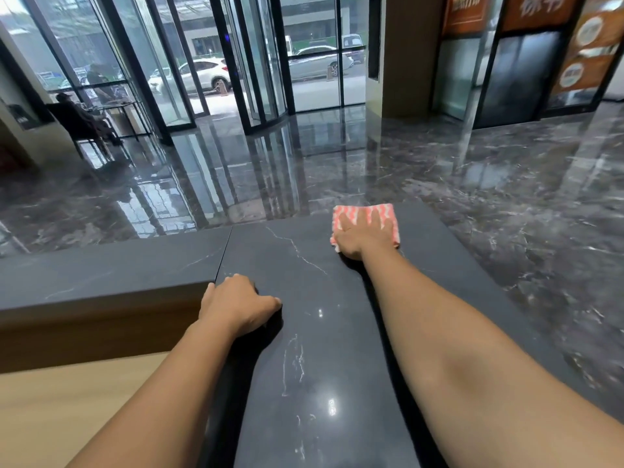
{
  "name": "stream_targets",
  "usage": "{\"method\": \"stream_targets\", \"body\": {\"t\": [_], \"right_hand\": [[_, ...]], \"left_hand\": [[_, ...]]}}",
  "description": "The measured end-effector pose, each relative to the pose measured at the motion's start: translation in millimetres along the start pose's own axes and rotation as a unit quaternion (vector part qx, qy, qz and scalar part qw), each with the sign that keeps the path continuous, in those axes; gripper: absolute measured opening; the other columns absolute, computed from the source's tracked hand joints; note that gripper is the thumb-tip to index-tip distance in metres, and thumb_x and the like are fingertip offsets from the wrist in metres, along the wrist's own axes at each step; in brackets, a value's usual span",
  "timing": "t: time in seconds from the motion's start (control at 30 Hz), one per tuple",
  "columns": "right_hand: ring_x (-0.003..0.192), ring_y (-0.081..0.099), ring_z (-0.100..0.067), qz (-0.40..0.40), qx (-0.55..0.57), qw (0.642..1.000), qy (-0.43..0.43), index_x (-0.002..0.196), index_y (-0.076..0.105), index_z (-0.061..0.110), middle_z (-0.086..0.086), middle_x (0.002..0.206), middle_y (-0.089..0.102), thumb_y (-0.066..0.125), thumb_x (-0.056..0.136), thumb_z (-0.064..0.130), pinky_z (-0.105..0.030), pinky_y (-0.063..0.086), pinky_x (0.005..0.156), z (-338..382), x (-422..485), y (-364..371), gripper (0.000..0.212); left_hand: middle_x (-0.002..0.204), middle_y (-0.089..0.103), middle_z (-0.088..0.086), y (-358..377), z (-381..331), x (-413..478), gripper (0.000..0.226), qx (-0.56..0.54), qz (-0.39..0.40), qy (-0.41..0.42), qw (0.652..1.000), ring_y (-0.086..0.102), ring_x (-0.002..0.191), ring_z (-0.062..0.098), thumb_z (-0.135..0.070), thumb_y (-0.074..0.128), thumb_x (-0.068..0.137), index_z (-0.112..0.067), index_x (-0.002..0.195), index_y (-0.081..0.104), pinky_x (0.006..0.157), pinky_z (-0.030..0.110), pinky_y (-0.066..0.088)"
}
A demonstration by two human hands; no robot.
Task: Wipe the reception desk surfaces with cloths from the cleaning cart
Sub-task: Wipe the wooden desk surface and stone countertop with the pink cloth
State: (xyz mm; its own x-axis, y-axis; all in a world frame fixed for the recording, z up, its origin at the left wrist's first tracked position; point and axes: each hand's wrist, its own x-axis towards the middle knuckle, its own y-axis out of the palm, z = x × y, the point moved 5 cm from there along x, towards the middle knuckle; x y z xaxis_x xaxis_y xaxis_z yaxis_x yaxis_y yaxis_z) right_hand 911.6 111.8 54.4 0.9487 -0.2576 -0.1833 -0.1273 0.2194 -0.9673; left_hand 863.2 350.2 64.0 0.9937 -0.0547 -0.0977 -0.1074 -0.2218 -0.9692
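My right hand [366,233], fingers flat, presses the striped cloth [390,211] at one o'clock on the desk top [304,366]; left hand [236,304] rests curled, empty. Wiping partway done, I judge.

We see only part of the pink-and-white striped cloth [383,211]; our right hand [364,234] covers its middle. Our left hand [236,304] curls its fingertips out of sight. The orange wall signs [540,10] run off the top edge, blurred.

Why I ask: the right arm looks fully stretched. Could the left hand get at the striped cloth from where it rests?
Probably, with a lean. Only bare desktop lies between the left hand and the cloth, but the right hand lies flat on it.
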Motion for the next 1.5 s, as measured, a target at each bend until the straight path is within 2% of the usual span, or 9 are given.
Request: {"method": "stream_targets", "body": {"t": [0.17,0.27,0.4,0.6,0.77,0.9,1.0,1.13,1.5], "right_hand": [[0.146,-0.020,-0.034,0.016,-0.003,0.994,-0.105,0.155,-0.003,0.032,-0.009,0.161,-0.017,0.022,0.103,0.047,-0.055,-0.017,0.113,87.7,-26.6,26.9,0.060],[0.147,-0.019,-0.032,0.031,-0.004,0.987,-0.157,0.155,-0.001,0.034,-0.007,0.162,-0.015,0.021,0.102,0.048,-0.054,-0.018,0.113,118.2,-40.6,37.5,0.059],[0.149,-0.013,-0.026,0.026,-0.024,0.980,-0.194,0.155,0.003,0.035,-0.003,0.163,-0.010,0.015,0.103,0.045,-0.051,-0.014,0.116,111.3,-45.5,36.9,0.055],[0.149,-0.014,-0.028,0.006,-0.041,0.995,-0.090,0.154,-0.004,0.038,-0.003,0.163,-0.011,0.014,0.104,0.043,-0.052,-0.013,0.117,5.9,-24.1,11.4,0.053],[0.150,-0.008,-0.030,-0.022,-0.021,0.999,0.033,0.154,0.002,0.040,-0.002,0.164,-0.006,0.013,0.103,0.047,-0.051,-0.006,0.118,-109.1,-20.3,-9.2,0.053],[0.149,-0.014,-0.029,-0.021,0.008,0.998,0.060,0.154,0.001,0.039,-0.002,0.163,-0.009,0.013,0.103,0.044,-0.049,-0.008,0.119,-133.6,-29.8,-8.6,0.053],[0.148,-0.017,-0.026,-0.023,0.000,0.998,0.058,0.155,-0.001,0.036,-0.004,0.163,-0.012,0.012,0.103,0.042,-0.048,-0.013,0.118,-122.3,-39.5,-6.1,0.054],[0.149,-0.017,-0.025,-0.017,-0.004,0.999,0.033,0.155,-0.001,0.034,-0.004,0.163,-0.014,0.013,0.104,0.042,-0.048,-0.011,0.118,-92.4,-59.5,0.2,0.054],[0.148,-0.018,-0.028,0.024,-0.015,0.989,-0.143,0.155,0.000,0.033,-0.006,0.162,-0.015,0.015,0.103,0.045,-0.051,-0.014,0.116,76.0,-119.6,46.7,0.056]], "left_hand": [[0.128,0.059,0.009,9.5,2.7,4.6,0.038,0.017,0.023,0.006,1.000,0.049,0.123,0.025,-0.054,0.057,0.078,-0.019,0.091,0.064,0.115,0.043,0.021],[0.125,0.062,0.009,9.7,-0.4,6.4,0.034,0.010,0.035,0.006,0.999,0.049,0.124,0.026,-0.046,0.053,0.078,-0.018,0.095,0.064,0.114,0.045,0.021],[0.106,0.066,0.006,3.4,-5.8,7.1,0.026,-0.001,0.037,-0.004,0.999,0.055,0.107,0.026,-0.041,0.051,0.080,-0.017,0.084,0.062,0.111,0.046,0.026],[0.076,0.064,-0.001,-3.0,-12.8,0.6,0.028,0.012,0.024,-0.035,0.999,0.054,0.085,0.024,-0.040,0.060,0.078,-0.016,0.066,0.069,0.112,0.043,0.024],[0.071,0.066,0.000,-3.5,-9.3,2.5,0.033,0.006,0.022,-0.035,0.999,0.053,0.073,0.015,-0.039,0.063,0.077,-0.017,0.054,0.071,0.111,0.045,0.025],[0.071,0.066,-0.001,-1.5,-7.6,4.0,0.035,0.013,0.012,-0.025,1.000,0.054,0.077,0.018,-0.041,0.062,0.080,-0.016,0.057,0.072,0.111,0.045,0.024],[0.085,0.069,0.001,2.4,-3.9,2.3,0.040,0.021,0.015,-0.017,1.000,0.058,0.097,0.023,-0.050,0.059,0.083,-0.017,0.067,0.072,0.113,0.046,0.020],[0.138,0.051,0.007,7.8,4.9,-7.1,0.060,0.066,0.015,0.003,0.998,0.041,0.132,0.024,-0.066,0.045,0.086,-0.015,0.112,0.062,0.117,0.049,0.011],[0.138,0.044,0.007,8.4,20.5,-83.0,0.047,0.044,0.018,0.075,0.996,0.039,0.132,0.022,-0.049,0.049,0.093,-0.014,0.124,0.044,0.117,0.043,0.013]]}}
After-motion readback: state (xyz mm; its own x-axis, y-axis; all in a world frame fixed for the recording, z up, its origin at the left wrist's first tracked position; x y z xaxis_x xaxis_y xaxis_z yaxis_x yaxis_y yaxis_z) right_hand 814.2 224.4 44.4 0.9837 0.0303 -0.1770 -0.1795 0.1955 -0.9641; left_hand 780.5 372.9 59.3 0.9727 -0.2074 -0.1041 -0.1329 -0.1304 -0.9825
